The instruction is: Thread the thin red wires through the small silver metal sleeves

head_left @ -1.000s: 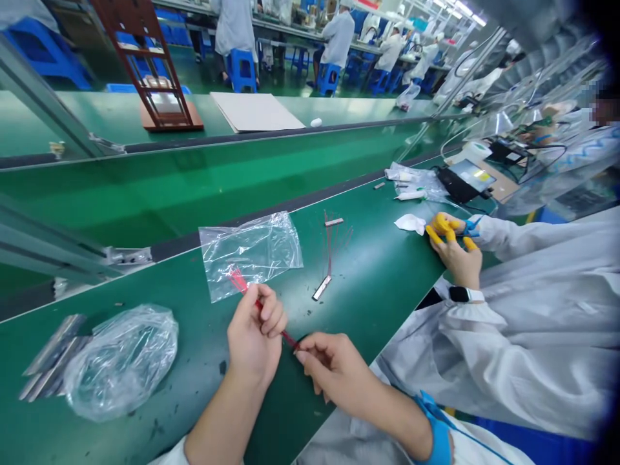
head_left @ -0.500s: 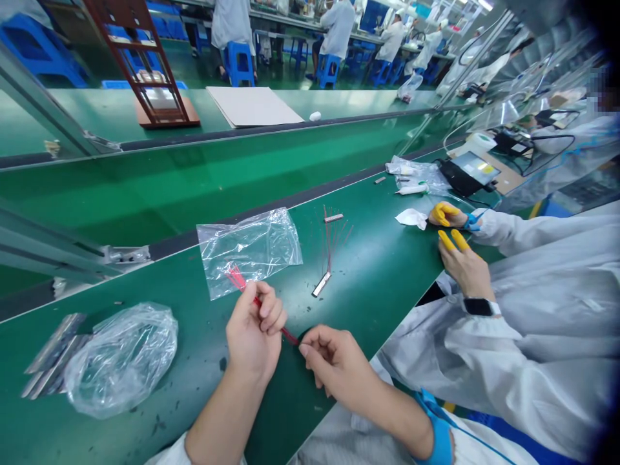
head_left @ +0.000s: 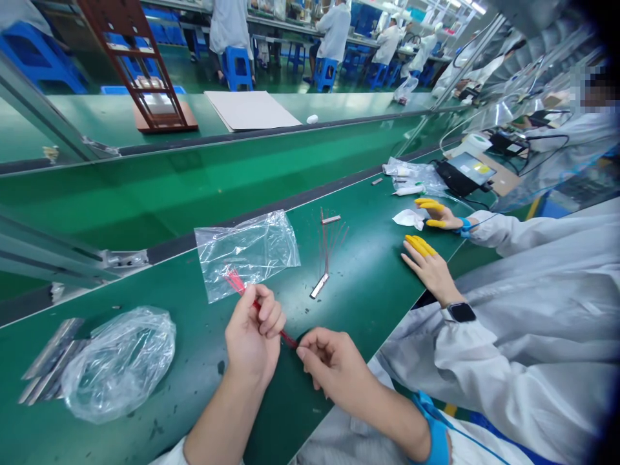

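Observation:
A bundle of thin red wires (head_left: pixel 234 279) runs through my left hand (head_left: pixel 254 332), whose fingers are curled round it. The bundle's lower end reaches my right hand (head_left: pixel 332 361), which pinches it between thumb and fingertips. Beyond my left hand a flat clear plastic bag (head_left: pixel 256 242) lies under the wires' upper ends. A small metallic strip (head_left: pixel 319 286) with fine dark red wires fanned out from it lies on the green table, ahead of my right hand. Another small strip (head_left: pixel 331 219) lies near the wire tips.
A crumpled clear bag (head_left: pixel 121 365) and several metallic strips (head_left: pixel 53 355) lie at the left. At the right are a co-worker's hands with yellow finger covers (head_left: pixel 429 271), a white tissue (head_left: pixel 409 218) and a black device (head_left: pixel 460 177). A raised ledge (head_left: pixel 339 126) runs behind.
The co-worker's hands have moved apart, the nearer one shifting left with its fingers stretched out. My two hands keep their hold on the red wires. The view has shifted slightly.

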### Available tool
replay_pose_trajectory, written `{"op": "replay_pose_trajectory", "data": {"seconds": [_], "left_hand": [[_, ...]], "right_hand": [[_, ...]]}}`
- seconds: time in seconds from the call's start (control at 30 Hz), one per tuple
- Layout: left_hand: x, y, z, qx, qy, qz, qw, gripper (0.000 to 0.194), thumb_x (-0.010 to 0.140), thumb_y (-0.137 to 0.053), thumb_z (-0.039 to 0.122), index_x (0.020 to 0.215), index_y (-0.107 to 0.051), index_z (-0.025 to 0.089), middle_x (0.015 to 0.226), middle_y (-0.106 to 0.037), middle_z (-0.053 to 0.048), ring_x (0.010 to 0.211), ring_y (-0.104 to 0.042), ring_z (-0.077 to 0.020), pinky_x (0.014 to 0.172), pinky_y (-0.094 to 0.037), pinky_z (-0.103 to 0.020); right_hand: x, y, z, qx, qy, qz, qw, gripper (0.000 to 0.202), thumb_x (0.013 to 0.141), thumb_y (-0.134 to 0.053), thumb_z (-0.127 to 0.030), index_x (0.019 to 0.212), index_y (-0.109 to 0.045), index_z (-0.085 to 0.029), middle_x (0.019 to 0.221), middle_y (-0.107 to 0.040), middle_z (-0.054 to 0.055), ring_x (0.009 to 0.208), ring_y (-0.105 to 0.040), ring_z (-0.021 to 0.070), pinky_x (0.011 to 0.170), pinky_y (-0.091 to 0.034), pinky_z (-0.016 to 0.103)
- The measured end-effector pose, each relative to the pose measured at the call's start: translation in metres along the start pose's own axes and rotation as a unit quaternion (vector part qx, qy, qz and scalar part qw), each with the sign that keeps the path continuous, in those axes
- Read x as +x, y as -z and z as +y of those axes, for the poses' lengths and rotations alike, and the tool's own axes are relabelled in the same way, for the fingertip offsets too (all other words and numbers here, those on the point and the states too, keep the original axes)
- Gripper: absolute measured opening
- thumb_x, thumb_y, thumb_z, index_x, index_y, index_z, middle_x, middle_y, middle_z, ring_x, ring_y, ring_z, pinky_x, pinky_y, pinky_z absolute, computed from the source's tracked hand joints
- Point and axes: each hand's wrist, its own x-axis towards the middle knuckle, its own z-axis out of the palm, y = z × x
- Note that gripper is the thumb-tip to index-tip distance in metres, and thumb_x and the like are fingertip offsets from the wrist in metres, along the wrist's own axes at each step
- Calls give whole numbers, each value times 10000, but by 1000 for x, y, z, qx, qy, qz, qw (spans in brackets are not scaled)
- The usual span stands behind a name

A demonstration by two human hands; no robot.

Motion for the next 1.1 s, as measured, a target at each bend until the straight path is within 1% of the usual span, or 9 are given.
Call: {"op": "replay_pose_trajectory", "data": {"seconds": [0.17, 0.33, 0.43, 0.5, 0.6, 0.67, 0.77, 0.9, 1.1], "left_hand": [[2, -1, 9, -3, -14, 8, 1000, 236, 892, -595, 303, 720, -609, 142, 530, -365, 66, 381, -253, -42, 361, -238, -177], [7, 5, 56, -48, -80, 25, 995, 276, 941, -480, 291, 727, -575, 144, 527, -355, 61, 396, -265, -56, 371, -274, -186], [3, 3, 74, -28, -141, 39, 989, 265, 926, -507, 296, 715, -578, 153, 525, -357, 60, 408, -244, -64, 373, -266, -192], [-4, -3, 64, 43, -147, 34, 988, 247, 884, -601, 316, 694, -604, 158, 510, -334, 69, 414, -212, -64, 375, -239, -197], [-20, -12, 21, 225, -68, -21, 972, 260, 778, -759, 376, 663, -654, 167, 481, -287, 86, 424, -217, -65, 397, -216, -204], [-31, -14, -12, 363, -11, -89, 928, 290, 779, -757, 412, 657, -678, 161, 525, -381, 49, 485, -326, -91, 458, -287, -222], [-41, -9, -44, 460, 45, -148, 874, 296, 821, -692, 444, 732, -712, 162, 559, -418, 32, 531, -362, -120, 503, -302, -251], [-41, 0, -50, 501, 62, -163, 848, 292, 822, -663, 447, 759, -713, 166, 514, -370, 52, 497, -322, -124, 485, -256, -264], [-35, -4, -40, 570, 40, -152, 807, 225, 781, -661, 373, 687, -689, 170, 501, -282, 76, 478, -275, -115, 472, -220, -259]], "right_hand": [[-7, 10, 1, -3, 13, 1, 1000, 209, 899, -611, -327, 755, -617, -176, 568, -533, -40, 456, -500, 94, 427, -363, 202], [-32, 55, 16, 87, 12, -40, 995, 394, 820, -678, -561, 685, -582, -205, 561, -539, -19, 435, -450, 105, 432, -323, 250], [-48, 75, 17, 183, -22, 35, 982, 465, 762, -675, -669, 646, -530, -242, 514, -470, -31, 402, -375, 100, 452, -307, 283], [-54, 75, 11, 244, -31, 90, 965, 453, 759, -664, -672, 650, -509, -261, 510, -411, -45, 394, -336, 93, 452, -304, 284], [-55, 58, 2, 314, -33, 108, 943, 417, 751, -688, -637, 663, -510, -270, 513, -392, -47, 395, -320, 93, 436, -288, 267], [-51, 43, 0, 334, -39, 92, 937, 398, 753, -710, -611, 685, -531, -263, 498, -415, -48, 402, -332, 93, 442, -273, 254], [-43, 26, 5, 365, -37, 66, 928, 428, 736, -757, -597, 702, -538, -230, 440, -437, -68, 372, -306, 70, 427, -208, 228], [-36, 20, 16, 376, -30, 54, 925, 458, 728, -800, -575, 695, -552, -192, 425, -484, -67, 361, -302, 51, 408, -173, 210], [-33, 27, 22, 284, -6, 57, 957, 456, 765, -763, -603, 729, -615, -174, 470, -525, -57, 387, -349, 58, 420, -253, 200]]}}
